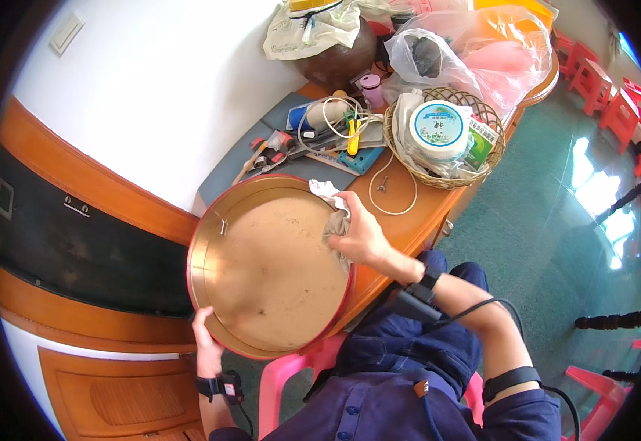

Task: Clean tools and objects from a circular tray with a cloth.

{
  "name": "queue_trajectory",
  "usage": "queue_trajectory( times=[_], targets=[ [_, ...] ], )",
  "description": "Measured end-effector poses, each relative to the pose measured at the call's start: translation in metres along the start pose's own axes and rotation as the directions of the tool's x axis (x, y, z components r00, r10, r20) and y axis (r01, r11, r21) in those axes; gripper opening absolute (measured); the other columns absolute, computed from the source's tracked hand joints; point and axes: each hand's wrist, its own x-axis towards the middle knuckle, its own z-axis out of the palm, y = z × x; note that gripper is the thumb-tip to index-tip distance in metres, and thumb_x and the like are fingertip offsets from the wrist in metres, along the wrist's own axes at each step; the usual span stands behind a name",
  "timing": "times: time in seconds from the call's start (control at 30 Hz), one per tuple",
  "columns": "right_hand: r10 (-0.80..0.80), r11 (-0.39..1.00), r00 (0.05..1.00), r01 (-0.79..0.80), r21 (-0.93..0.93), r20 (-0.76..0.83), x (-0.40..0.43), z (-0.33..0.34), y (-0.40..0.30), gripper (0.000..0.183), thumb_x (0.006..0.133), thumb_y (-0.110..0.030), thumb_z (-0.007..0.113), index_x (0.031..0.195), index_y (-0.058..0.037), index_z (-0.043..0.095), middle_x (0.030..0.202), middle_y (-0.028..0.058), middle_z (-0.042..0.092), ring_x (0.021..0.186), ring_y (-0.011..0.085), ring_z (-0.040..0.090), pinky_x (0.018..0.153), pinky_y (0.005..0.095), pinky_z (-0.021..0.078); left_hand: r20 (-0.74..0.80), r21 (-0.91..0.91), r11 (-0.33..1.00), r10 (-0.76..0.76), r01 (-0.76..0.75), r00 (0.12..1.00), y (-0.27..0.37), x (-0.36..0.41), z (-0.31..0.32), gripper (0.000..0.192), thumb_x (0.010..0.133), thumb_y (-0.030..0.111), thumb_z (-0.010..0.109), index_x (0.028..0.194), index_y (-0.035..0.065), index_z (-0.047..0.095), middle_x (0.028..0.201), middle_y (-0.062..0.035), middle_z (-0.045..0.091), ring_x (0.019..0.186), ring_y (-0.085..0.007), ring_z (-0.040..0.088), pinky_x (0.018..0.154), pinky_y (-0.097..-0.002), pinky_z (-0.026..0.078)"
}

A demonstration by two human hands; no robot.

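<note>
A large round metal tin (276, 275) with a red rim and gold-coloured inside lies open side up before me, over the edge of a wooden cabinet top. My left hand (208, 339) grips its rim at the lower left, the thumb on the inner side. In my right hand (356, 234) is a crumpled white and grey cloth or tissue (336, 223), pressed to the inner wall at the tin's right side. Small dark specks mark the tin's floor, and a small whitish bit (223, 226) sits by its left wall.
Beyond the tin lie a yellow-handled tool (354, 136), a looped white cord (391, 213) and a wing-type bolt (382, 184). A wicker basket (452, 181) holds a round white container. Behind stand a brown jar (334, 63) and plastic bags (496, 66). Red stools (590, 82) line the right.
</note>
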Motion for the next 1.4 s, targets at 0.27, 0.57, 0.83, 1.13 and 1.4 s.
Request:
queue_trajectory(
  times=[0.27,0.57,0.83,1.13,1.4],
  targets=[
    [0.136,0.898,0.939,0.017,0.440,-0.315,-0.029,0.029,0.001,0.047,0.068,0.002,0.050,0.113,-0.0067,0.040,0.096,0.0126,0.053,0.090,0.0219,0.052,0.078,0.0315,0.0427,-0.028,-0.071,0.984,0.163,-0.165,0.986,-0.013,0.007,0.023,0.042,0.081,0.029,0.057,0.113,0.0035,0.049,0.109,-0.0087,0.053,0.106,-0.0215,0.049,0.090,-0.0361,0.041],
    [0.134,0.612,0.979,0.038,0.790,-0.152,-0.073,0.011,0.000,0.039,0.086,-0.003,0.055,0.118,-0.0060,0.033,0.102,0.0065,0.053,0.089,0.0121,0.055,0.074,0.0256,0.0481,-0.163,0.244,0.919,0.354,-0.310,0.921,-0.054,-0.005,0.015,0.066,0.057,-0.012,0.041,0.122,-0.0015,0.041,0.112,-0.0091,0.052,0.102,-0.0210,0.051,0.088,-0.0271,0.038],
    [0.094,0.565,0.989,0.041,0.824,-0.114,-0.080,0.009,0.021,0.047,0.088,-0.007,0.054,0.128,-0.0065,0.029,0.105,0.0039,0.051,0.092,0.0090,0.051,0.078,0.0233,0.0442,0.021,0.517,0.824,0.257,-0.231,0.966,-0.027,0.010,0.001,0.064,0.061,-0.008,0.045,0.124,-0.0008,0.042,0.107,-0.0073,0.055,0.094,-0.0183,0.054,0.080,-0.0252,0.043],
    [0.230,0.772,0.967,-0.252,0.584,0.114,0.015,-0.018,0.015,0.065,0.074,-0.043,0.069,0.113,0.0036,0.045,0.085,0.0047,0.058,0.073,0.0086,0.055,0.064,0.0217,0.0458,0.336,0.731,0.556,0.212,-0.396,0.918,-0.002,0.033,-0.003,0.064,0.061,-0.013,0.043,0.124,-0.0004,0.042,0.109,-0.0068,0.056,0.098,-0.0162,0.054,0.086,-0.0260,0.041],
    [0.136,0.858,0.956,-0.245,0.451,0.261,0.024,-0.032,0.008,0.044,0.070,-0.017,0.065,0.108,0.0021,0.056,0.092,0.0032,0.058,0.075,0.0079,0.054,0.068,0.0221,0.0448,0.567,0.691,0.413,0.198,-0.593,0.799,0.042,0.076,0.023,0.076,0.075,-0.012,0.046,0.141,0.0065,0.013,0.141,-0.0144,0.025,0.128,-0.0221,0.031,0.100,-0.0315,0.032]
  ],
)
